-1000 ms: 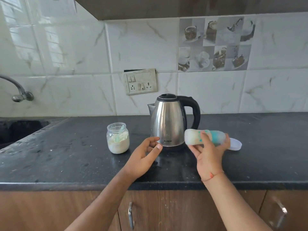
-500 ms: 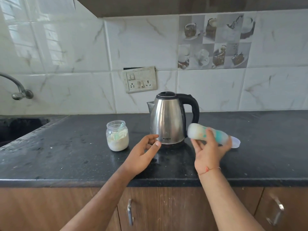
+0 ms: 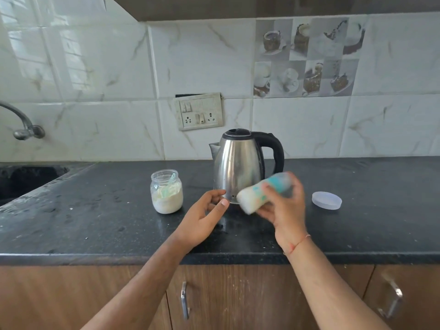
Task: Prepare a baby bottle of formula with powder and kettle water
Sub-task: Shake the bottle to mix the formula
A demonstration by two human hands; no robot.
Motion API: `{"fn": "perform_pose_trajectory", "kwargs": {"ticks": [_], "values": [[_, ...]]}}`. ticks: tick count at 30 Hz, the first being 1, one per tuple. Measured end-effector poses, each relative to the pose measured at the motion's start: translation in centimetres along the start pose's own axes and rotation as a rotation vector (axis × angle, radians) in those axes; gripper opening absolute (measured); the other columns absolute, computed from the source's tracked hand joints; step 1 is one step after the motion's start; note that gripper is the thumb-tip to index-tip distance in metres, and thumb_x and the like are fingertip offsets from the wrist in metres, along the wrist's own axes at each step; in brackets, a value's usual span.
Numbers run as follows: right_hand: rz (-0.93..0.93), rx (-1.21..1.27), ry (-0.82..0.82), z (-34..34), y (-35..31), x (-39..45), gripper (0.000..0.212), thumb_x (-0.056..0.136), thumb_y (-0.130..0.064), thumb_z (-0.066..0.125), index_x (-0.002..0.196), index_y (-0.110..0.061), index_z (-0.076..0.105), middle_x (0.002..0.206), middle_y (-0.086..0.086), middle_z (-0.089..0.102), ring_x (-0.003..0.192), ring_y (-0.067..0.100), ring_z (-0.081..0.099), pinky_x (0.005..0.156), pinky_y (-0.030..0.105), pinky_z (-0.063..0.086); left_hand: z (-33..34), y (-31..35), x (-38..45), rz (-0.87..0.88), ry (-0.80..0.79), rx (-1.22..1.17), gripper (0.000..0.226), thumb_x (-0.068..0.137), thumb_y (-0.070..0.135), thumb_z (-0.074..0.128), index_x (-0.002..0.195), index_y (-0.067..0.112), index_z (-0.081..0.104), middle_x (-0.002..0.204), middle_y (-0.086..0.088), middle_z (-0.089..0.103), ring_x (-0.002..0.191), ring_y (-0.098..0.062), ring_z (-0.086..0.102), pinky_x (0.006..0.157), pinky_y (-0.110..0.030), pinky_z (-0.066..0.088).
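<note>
Right hand (image 3: 287, 210) grips bottle (image 3: 259, 194), tilted and blurred, above worktop (image 3: 95, 222) front edge by kettle (image 3: 238, 167). Left hand (image 3: 202, 217) loosely open, holding nothing. Shaking, probably: keep grip firm, teat end sealed.

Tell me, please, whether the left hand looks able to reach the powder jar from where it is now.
Probably yes. The left hand is open and holds nothing, and the powder jar stands just to its left on the counter with only bare surface between them. The kettle sits on its other side.
</note>
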State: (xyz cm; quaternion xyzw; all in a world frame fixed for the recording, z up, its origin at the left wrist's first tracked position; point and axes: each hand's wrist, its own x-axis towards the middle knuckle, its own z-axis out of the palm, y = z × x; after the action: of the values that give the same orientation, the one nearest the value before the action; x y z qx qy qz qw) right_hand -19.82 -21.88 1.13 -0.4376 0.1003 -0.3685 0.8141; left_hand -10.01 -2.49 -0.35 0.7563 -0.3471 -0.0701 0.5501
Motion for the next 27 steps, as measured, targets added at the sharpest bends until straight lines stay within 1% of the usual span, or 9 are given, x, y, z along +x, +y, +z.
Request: {"fn": "perform_pose_trajectory", "kwargs": {"ticks": [2,6,10,14,16,18,22,25,27], "values": [[-0.074,0.242,0.175,-1.0,-0.2,0.9,0.063,0.096,-0.014,0.080,0.145,-0.035,0.047,0.134,0.006,0.064,0.116,0.034,0.075,0.071,0.045,0.067,0.0,0.0,-0.1,0.006,0.006,0.005,0.081,0.085,0.085,0.051,0.151,0.039,0.053,0.134,0.020,0.069,0.122,-0.004,0.066,0.102,-0.034,0.057],[0.083,0.019,-0.078,-0.5,-0.2,0.0,0.064,0.091,-0.015,0.085,0.143,-0.038,0.054,0.121,0.010,0.073,0.101,0.032,0.080,0.070,0.046,0.067,0.2,-0.2,-0.1,0.005,0.005,-0.007,0.072,0.086,0.080,0.053,0.147,0.042,0.055,0.133,0.019,0.070,0.121,-0.004,0.066,0.101,-0.034,0.057],[-0.143,0.297,0.250,-1.2,-0.1,1.0,0.063,0.097,-0.011,0.078,0.146,-0.030,0.042,0.133,0.000,0.062,0.121,0.035,0.073,0.073,0.046,0.067,0.3,-0.2,-0.1,0.015,0.009,-0.019,0.076,0.083,0.082,0.053,0.147,0.041,0.056,0.131,0.018,0.071,0.121,-0.005,0.067,0.102,-0.034,0.057],[0.152,0.122,-0.085,-0.5,-0.3,-0.1,0.056,0.093,-0.012,0.082,0.137,-0.035,0.056,0.125,0.013,0.072,0.101,0.032,0.080,0.067,0.045,0.066,0.3,-0.3,-0.1,0.018,0.001,-0.010,0.068,0.088,0.076,0.056,0.146,0.040,0.056,0.129,0.015,0.072,0.119,-0.006,0.067,0.098,-0.030,0.056],[0.020,0.060,0.006,0.1,-0.3,-0.3,0.063,0.093,-0.013,0.083,0.143,-0.035,0.051,0.129,0.010,0.069,0.106,0.031,0.079,0.071,0.045,0.067,0.2,-0.2,0.0,0.025,0.001,-0.001,0.064,0.091,0.073,0.057,0.146,0.039,0.056,0.129,0.015,0.072,0.119,-0.005,0.067,0.097,-0.027,0.055],[-0.089,0.239,0.189,-1.0,-0.2,0.6,0.068,0.096,-0.013,0.080,0.148,-0.036,0.042,0.137,0.005,0.061,0.118,0.035,0.074,0.074,0.046,0.067,0.3,-0.1,-0.1,0.022,0.008,0.000,0.053,0.101,0.064,0.059,0.146,0.037,0.056,0.128,0.013,0.073,0.115,-0.005,0.067,0.095,-0.023,0.053],[0.184,0.157,-0.048,-0.8,-0.5,0.0,0.063,0.091,-0.015,0.085,0.141,-0.039,0.055,0.130,0.012,0.069,0.108,0.035,0.078,0.073,0.048,0.067,0.4,-0.3,-0.2,0.020,-0.006,0.034,0.041,0.108,0.049,0.060,0.146,0.037,0.057,0.127,0.012,0.072,0.116,-0.007,0.067,0.089,-0.013,0.052],[-0.078,0.189,0.150,-0.8,-0.2,0.1,0.068,0.094,-0.014,0.082,0.147,-0.036,0.047,0.134,0.006,0.064,0.117,0.036,0.074,0.075,0.049,0.067,0.2,-0.1,-0.2,0.024,0.001,0.042,0.040,0.108,0.049,0.059,0.147,0.037,0.056,0.126,0.012,0.072,0.114,-0.004,0.067,0.090,-0.011,0.051],[-0.056,0.248,0.147,-1.0,-0.5,0.5,0.067,0.096,-0.012,0.080,0.148,-0.036,0.043,0.135,0.005,0.062,0.116,0.035,0.074,0.074,0.047,0.067,0.3,0.0,-0.3,0.038,0.006,0.046,0.042,0.108,0.047,0.060,0.148,0.035,0.056,0.125,0.012,0.072,0.114,-0.004,0.067,0.091,-0.010,0.051]]}}
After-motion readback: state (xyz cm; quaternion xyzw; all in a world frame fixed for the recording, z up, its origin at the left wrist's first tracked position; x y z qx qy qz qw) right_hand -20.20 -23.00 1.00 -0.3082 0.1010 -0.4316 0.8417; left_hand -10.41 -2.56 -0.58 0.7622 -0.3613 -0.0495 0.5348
